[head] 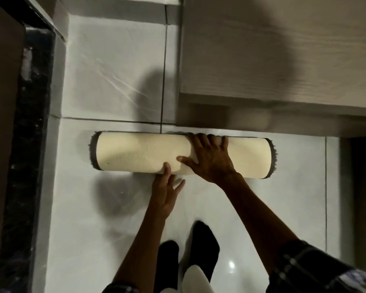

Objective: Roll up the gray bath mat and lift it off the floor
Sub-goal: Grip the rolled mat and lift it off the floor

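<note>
A person's right hand (209, 157) is pressing down, fingers spread flat, on top of the gray bath mat (140, 154), which is lying fully rolled into a cylinder with its cream backing facing outward and gray pile showing only at the two ends. The hand is draping over the roll rather than closing around it, fingertips reaching over the far side. Just beside it, toward the person, the left hand (166, 193) is open too, its fingers sliding in at the near lower edge of the roll, apparently working underneath. Beyond the fingertips, the roll is sitting close against the base of a light wooden cabinet (279, 60); under both hands, glossy white floor tiles (251, 208) are stretching back to the person's dark-socked feet (203, 242). The rolling appears to be finished: no flat portion of mat is showing. The lift is what remains, with the roll resting on the floor and neither hand gripping it yet.
</note>
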`<state>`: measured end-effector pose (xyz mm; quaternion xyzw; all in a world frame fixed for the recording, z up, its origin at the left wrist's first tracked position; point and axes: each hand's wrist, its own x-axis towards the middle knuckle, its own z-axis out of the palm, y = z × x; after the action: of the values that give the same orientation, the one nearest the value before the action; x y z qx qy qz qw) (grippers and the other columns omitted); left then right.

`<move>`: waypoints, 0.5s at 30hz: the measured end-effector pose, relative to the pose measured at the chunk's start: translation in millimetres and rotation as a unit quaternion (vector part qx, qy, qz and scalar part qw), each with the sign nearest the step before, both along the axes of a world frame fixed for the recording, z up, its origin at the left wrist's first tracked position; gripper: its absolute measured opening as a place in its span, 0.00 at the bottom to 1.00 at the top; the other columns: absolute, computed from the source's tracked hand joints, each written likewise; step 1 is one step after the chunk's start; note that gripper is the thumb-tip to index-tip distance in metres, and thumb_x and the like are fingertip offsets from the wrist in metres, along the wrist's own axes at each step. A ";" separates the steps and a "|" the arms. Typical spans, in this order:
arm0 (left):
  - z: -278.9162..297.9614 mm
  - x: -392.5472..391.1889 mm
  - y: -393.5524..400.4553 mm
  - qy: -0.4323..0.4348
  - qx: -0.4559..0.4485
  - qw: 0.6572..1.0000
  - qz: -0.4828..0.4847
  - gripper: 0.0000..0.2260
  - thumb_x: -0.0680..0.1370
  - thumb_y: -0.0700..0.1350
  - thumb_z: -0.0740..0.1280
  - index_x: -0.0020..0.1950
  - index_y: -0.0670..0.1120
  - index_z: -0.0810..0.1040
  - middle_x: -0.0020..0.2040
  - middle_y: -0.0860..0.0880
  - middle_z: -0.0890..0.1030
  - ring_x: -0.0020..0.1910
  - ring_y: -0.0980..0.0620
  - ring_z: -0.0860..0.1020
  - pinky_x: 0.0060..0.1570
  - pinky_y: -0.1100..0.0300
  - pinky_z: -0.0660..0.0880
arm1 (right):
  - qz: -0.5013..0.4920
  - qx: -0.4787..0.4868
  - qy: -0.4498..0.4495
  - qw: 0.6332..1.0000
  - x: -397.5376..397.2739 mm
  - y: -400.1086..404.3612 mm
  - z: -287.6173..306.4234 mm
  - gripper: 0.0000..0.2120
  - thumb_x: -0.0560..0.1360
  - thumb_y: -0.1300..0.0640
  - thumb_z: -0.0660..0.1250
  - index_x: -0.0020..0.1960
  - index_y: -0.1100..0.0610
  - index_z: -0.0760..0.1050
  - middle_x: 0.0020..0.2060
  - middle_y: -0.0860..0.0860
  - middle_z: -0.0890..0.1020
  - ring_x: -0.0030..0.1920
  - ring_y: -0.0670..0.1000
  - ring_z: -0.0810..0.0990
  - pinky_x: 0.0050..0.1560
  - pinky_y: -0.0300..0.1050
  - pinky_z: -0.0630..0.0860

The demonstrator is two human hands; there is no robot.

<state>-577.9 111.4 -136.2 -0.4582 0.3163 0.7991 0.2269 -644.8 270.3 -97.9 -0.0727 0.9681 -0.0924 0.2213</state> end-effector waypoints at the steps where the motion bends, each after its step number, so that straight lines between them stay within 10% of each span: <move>1: -4.8 1.2 2.1 0.008 0.027 0.999 0.017 0.35 0.73 0.55 0.70 0.78 0.48 0.66 0.75 0.40 0.72 0.74 0.39 0.71 0.73 0.33 0.66 | -0.002 -0.007 0.006 1.000 -0.5 -0.4 0.3 0.40 0.74 0.25 0.47 0.77 0.49 0.61 0.71 0.52 0.72 0.70 0.60 0.70 0.72 0.70 0.59; 7: 6.5 2.5 1.7 0.005 0.067 0.995 0.074 0.51 0.58 0.57 0.85 0.77 0.50 0.68 0.71 0.40 0.78 0.71 0.38 0.75 0.71 0.32 0.69 | -0.042 -0.079 -0.027 0.996 17.1 -12.2 7.8 0.36 0.76 0.27 0.48 0.75 0.48 0.62 0.67 0.53 0.75 0.66 0.59 0.73 0.69 0.64 0.65; 15: 93.4 4.0 -65.0 0.083 0.053 0.995 0.005 0.42 0.66 0.55 0.81 0.76 0.49 0.69 0.71 0.40 0.78 0.72 0.39 0.75 0.72 0.34 0.69 | -0.117 -0.251 -0.090 0.957 40.9 -64.9 75.3 0.34 0.77 0.29 0.51 0.77 0.44 0.54 0.72 0.49 0.69 0.68 0.55 0.70 0.70 0.59 0.66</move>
<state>-573.9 46.3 -42.8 -0.3796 0.2889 0.8509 0.2200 -603.9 205.4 -22.6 -0.0034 0.8916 -0.3635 0.2699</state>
